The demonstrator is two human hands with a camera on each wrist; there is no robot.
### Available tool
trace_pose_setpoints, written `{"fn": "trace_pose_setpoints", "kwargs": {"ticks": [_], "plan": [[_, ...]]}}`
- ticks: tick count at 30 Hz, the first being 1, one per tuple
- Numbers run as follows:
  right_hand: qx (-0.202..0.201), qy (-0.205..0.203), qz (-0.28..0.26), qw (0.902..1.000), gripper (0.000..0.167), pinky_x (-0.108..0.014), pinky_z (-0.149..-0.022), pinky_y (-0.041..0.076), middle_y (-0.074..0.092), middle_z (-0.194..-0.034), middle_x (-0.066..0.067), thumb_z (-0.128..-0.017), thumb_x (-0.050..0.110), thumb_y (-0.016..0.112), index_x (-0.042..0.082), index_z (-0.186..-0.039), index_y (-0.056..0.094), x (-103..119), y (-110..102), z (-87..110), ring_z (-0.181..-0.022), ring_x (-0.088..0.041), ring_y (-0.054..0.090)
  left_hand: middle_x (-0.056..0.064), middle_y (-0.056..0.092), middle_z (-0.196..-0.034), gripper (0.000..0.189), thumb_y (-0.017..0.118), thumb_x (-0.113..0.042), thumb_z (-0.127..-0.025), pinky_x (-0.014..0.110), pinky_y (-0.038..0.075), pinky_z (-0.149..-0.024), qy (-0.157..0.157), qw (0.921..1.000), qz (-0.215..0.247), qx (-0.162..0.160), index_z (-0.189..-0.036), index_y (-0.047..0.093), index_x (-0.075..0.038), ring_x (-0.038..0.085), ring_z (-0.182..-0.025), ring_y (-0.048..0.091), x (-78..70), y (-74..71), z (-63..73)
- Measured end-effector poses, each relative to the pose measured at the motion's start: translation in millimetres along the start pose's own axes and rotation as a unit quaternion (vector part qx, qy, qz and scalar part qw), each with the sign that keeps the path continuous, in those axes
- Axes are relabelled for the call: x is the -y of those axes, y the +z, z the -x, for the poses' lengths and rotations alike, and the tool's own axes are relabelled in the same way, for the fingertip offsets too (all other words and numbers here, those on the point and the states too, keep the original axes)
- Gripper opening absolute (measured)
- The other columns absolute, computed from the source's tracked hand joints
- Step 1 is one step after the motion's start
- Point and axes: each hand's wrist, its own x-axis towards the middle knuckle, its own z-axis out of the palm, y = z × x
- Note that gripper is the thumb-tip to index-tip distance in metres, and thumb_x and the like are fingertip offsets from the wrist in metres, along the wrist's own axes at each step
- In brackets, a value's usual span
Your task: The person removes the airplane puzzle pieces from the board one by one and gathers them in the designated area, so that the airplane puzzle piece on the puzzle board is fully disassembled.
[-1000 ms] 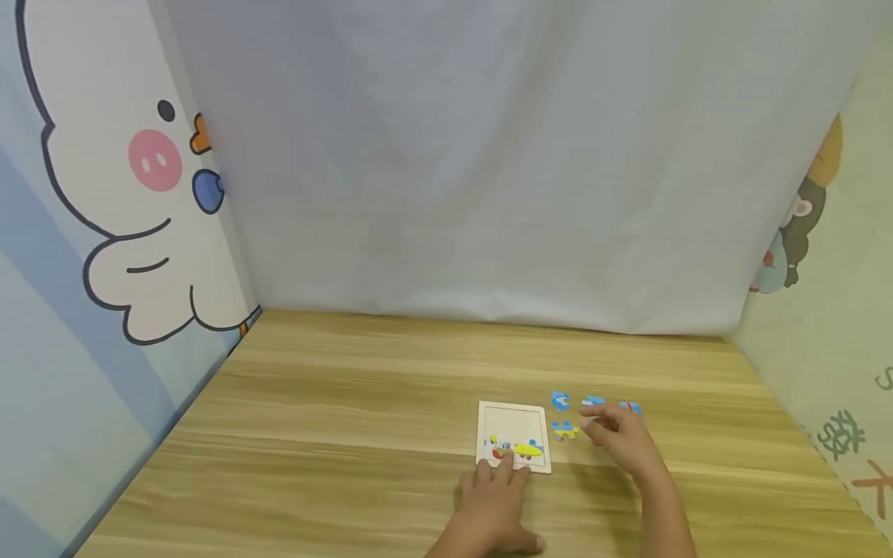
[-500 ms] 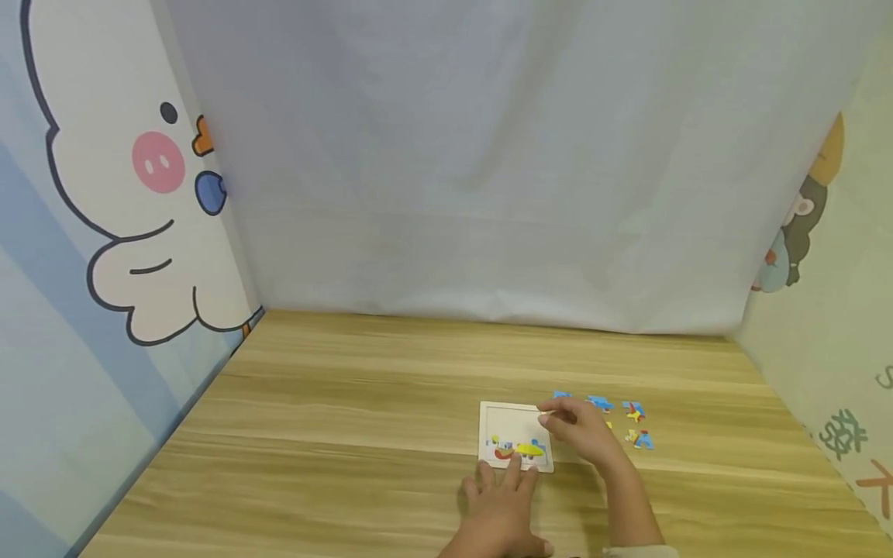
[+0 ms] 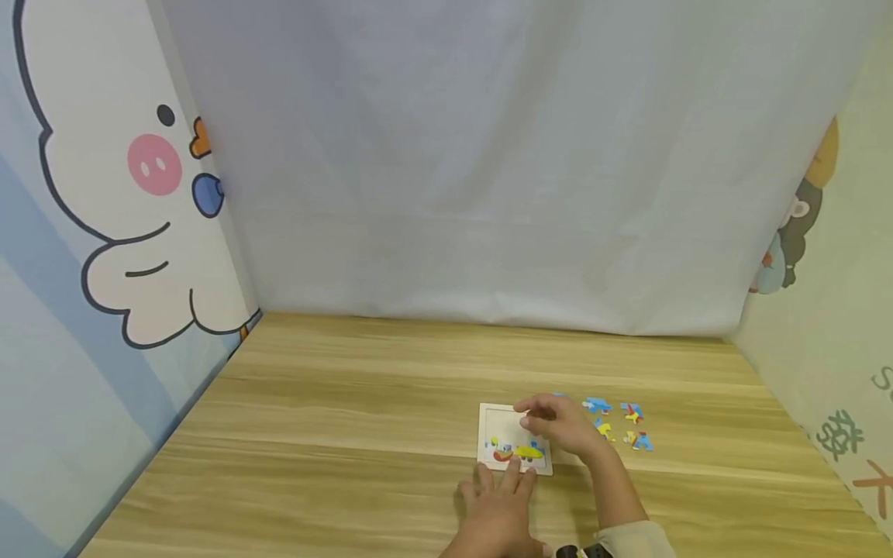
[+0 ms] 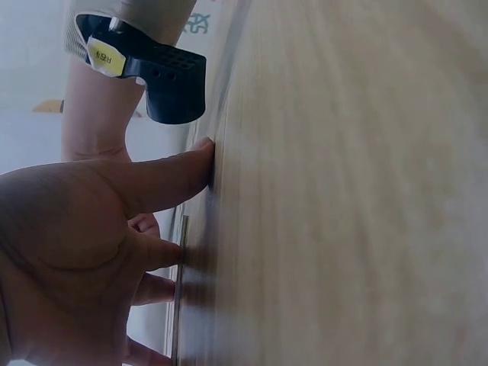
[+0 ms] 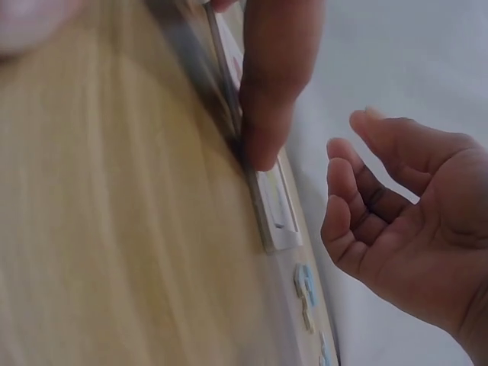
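A square jigsaw tray (image 3: 498, 411) with a pale border lies on the table, its lower part filled with pieces (image 3: 528, 452) showing yellow and red shapes. My left hand (image 3: 497, 511) is spread, its fingertips resting on the tray's near edge. Over the tray's upper right part hovers my right hand (image 3: 561, 426), fingers loosely bent. In the right wrist view a gap shows between the thumb and fingers of that right hand (image 5: 412, 206), and no piece is visible there. Loose blue jigsaw pieces (image 3: 598, 405) lie right of the tray, some partly behind the right hand.
The wood-grain table (image 3: 314, 434) runs back to a grey cloth (image 3: 453, 194). Patterned walls stand at left (image 3: 91, 310) and right (image 3: 823, 372). A dark wrist camera (image 4: 175, 84) sits on the right forearm, close above the left hand.
My right hand has moved left from the loose pieces to above the tray, uncovering pieces on the right. The left hand stays at the tray's near edge.
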Motion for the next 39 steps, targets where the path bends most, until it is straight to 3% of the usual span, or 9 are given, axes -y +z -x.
{"fn": "trace_pose_setpoints", "kwargs": {"ticks": [8, 11, 19, 29, 35, 39], "plan": [[0.092, 0.008, -0.087, 0.9919, 0.030, -0.038, -0.071, 0.050, 0.062, -0.099, -0.016, -0.089, 0.010, 0.061, -0.005, -0.115, 0.060, -5.6, 6.7, -12.3, -0.080, -0.024, 0.058, 0.001, 0.030, -0.149, 0.093, 0.075, -0.058, -0.064, 0.065, 0.027, -0.088, -0.010, 0.9998, -0.008, 0.014, -0.142, 0.039, -0.024, 0.049, -0.127, 0.024, 1.4, 1.4, -4.3], [0.114, 0.017, -0.096, 0.9886, 0.030, -0.037, -0.070, 0.049, 0.063, -0.099, -0.018, -0.087, 0.006, 0.060, -0.006, -0.114, 0.060, -9.3, 8.8, -15.3, -0.078, -0.025, 0.059, 0.002, 0.029, -0.149, 0.094, 0.076, -0.058, -0.063, 0.066, 0.026, -0.088, -0.011, 0.9997, -0.003, 0.019, -0.142, 0.038, -0.024, 0.049, -0.127, 0.024, 1.3, 1.9, -4.5], [0.145, 0.034, -0.079, 0.9856, 0.027, -0.034, -0.070, 0.048, 0.064, -0.097, -0.012, -0.087, 0.007, 0.060, -0.004, -0.111, 0.063, -14.5, 7.8, -21.4, -0.080, -0.021, 0.058, 0.003, 0.031, -0.148, 0.093, 0.075, -0.059, -0.063, 0.065, 0.029, -0.086, -0.002, 0.9998, -0.018, 0.001, -0.141, 0.040, -0.023, 0.050, -0.124, 0.026, 1.7, 3.2, -2.9], [0.184, 0.025, -0.009, 0.9826, 0.023, -0.034, -0.072, 0.047, 0.064, -0.100, -0.007, -0.088, 0.009, 0.059, 0.000, -0.108, 0.066, -10.5, 7.0, -29.6, -0.082, -0.017, 0.054, 0.004, 0.029, -0.148, 0.094, 0.076, -0.059, -0.063, 0.067, 0.029, -0.086, -0.005, 0.9997, -0.014, 0.019, -0.141, 0.040, -0.021, 0.052, -0.125, 0.025, 1.1, -0.3, -5.6], [0.198, 0.017, 0.047, 0.9789, 0.019, -0.035, -0.071, 0.048, 0.065, -0.095, -0.001, -0.087, 0.011, 0.060, 0.005, -0.102, 0.069, -2.4, 9.7, -33.1, -0.082, -0.016, 0.055, 0.003, 0.030, -0.148, 0.094, 0.076, -0.059, -0.063, 0.066, 0.031, -0.085, -0.004, 0.9996, -0.027, 0.008, -0.141, 0.041, -0.021, 0.051, -0.124, 0.026, 1.6, -0.7, -5.2], [0.199, 0.027, 0.052, 0.9783, 0.017, -0.035, -0.071, 0.047, 0.065, -0.092, 0.000, -0.086, 0.011, 0.061, 0.005, -0.099, 0.070, 0.1, 11.2, -29.6, -0.082, -0.016, 0.054, 0.001, 0.030, -0.148, 0.093, 0.076, -0.059, -0.063, 0.064, 0.031, -0.085, -0.002, 0.9996, -0.026, 0.013, -0.141, 0.040, -0.024, 0.050, -0.124, 0.027, 1.7, 2.1, -5.2]]}}
